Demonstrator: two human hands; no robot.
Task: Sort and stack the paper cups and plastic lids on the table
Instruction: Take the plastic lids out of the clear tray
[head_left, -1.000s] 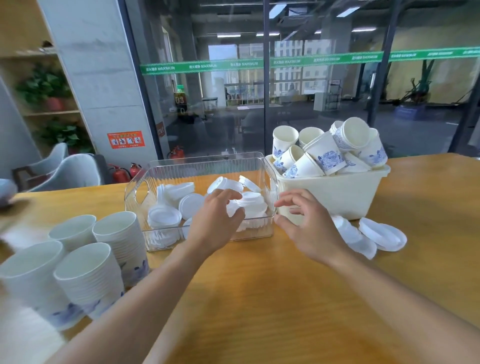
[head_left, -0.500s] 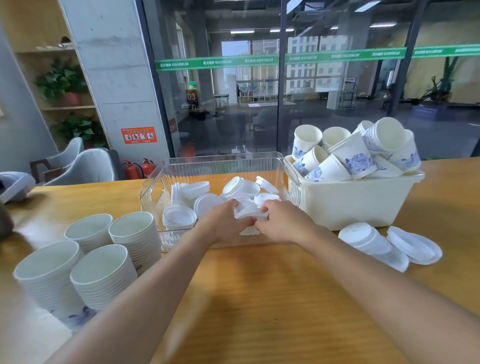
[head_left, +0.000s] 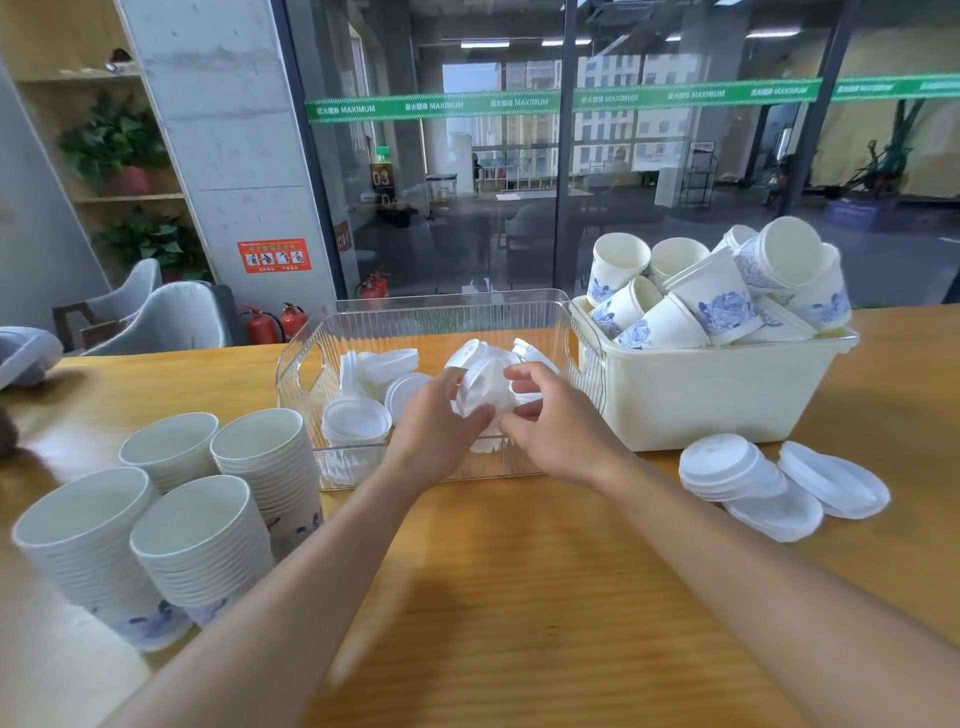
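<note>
a second ago our hands hovered at the near wall of the clear plastic bin (head_left: 452, 306); half a second ago both had dipped inside. now we have a small clump of white plastic lids (head_left: 485, 387) lifted above the loose lids (head_left: 358, 422) lying in the bin. our left hand (head_left: 441, 426) pinches the clump from the left, fingers curled on its edge, and our right hand (head_left: 558, 421) grips it from the right, fingers (head_left: 524, 375) arched over the top. we judge that we are squaring these lids into one nested stack.

that would put the lid half of the job underway. stacked lids (head_left: 732, 467) already lie on the worktop (head_left: 519, 597) in front of the cream bin (head_left: 717, 395), so the clump probably joins them there.

the cups are only partly done: four nested paper cup stacks (head_left: 197, 525) stand at our left, while loose blue-printed cups (head_left: 711, 299) sit heaped in the cream bin, still unsorted.
</note>
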